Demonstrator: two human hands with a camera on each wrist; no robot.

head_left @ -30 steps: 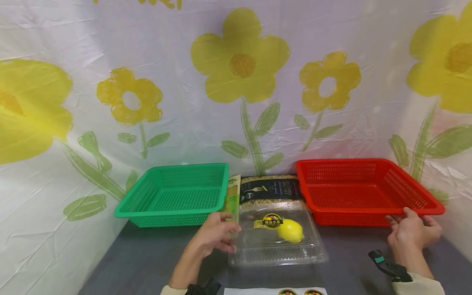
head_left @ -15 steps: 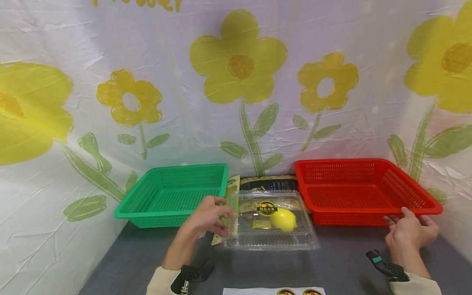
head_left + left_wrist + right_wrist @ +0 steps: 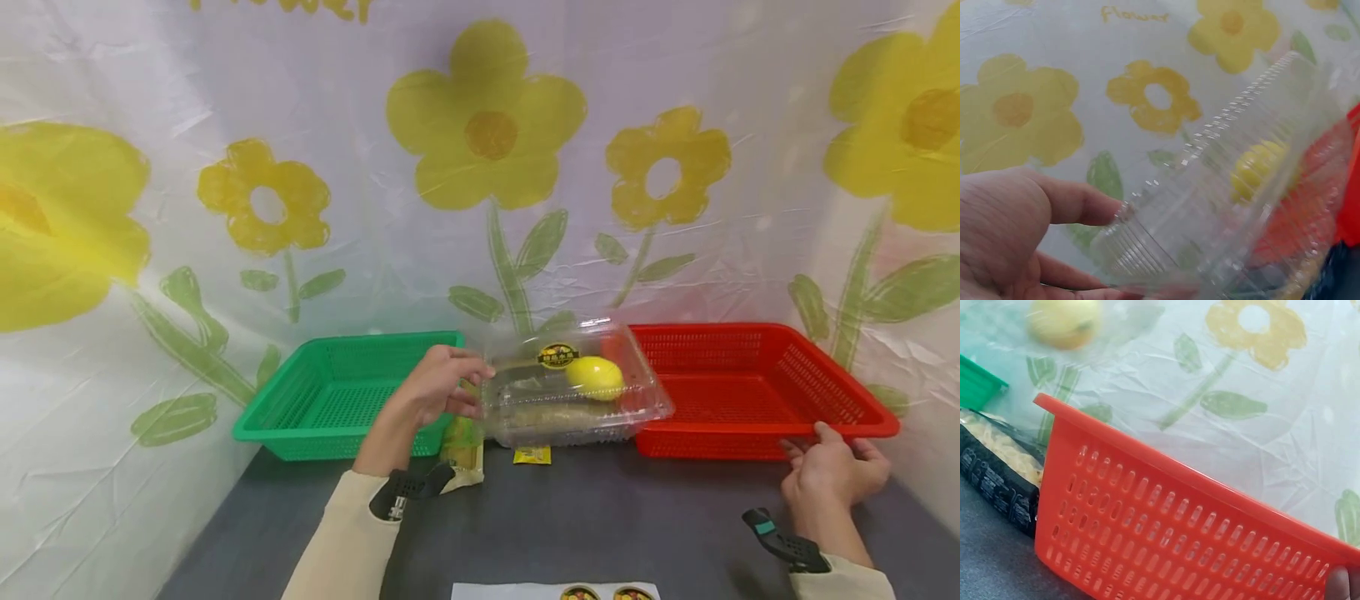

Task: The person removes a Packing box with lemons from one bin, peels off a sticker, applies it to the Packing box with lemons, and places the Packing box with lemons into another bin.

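My left hand (image 3: 442,387) pinches the left edge of a clear plastic clamshell box (image 3: 517,408), held up off the table and tilted. A yellow lemon (image 3: 596,377) shows through the clear plastic, and a round black fruit sticker (image 3: 558,356) is on the lid. In the left wrist view the thumb lies on the ridged edge of the box (image 3: 1147,250), with fingers beneath. At the lower right, my right hand (image 3: 832,475) holds the front rim of the red basket (image 3: 720,429). Only a fingertip (image 3: 1338,584) of that hand shows in the right wrist view.
A green basket (image 3: 330,437) stands at left. Between the baskets lie a yellow-green bag (image 3: 462,450), a small yellow packet (image 3: 532,455) and a black-labelled pasta bag (image 3: 997,481). A sticker sheet (image 3: 510,592) lies at the front edge. Flowered cloth (image 3: 360,250) hangs behind.
My left hand has lifted the box with the lemon off the table, up and slightly rightward, uncovering the small packet. The right hand has stayed at the red basket's rim.
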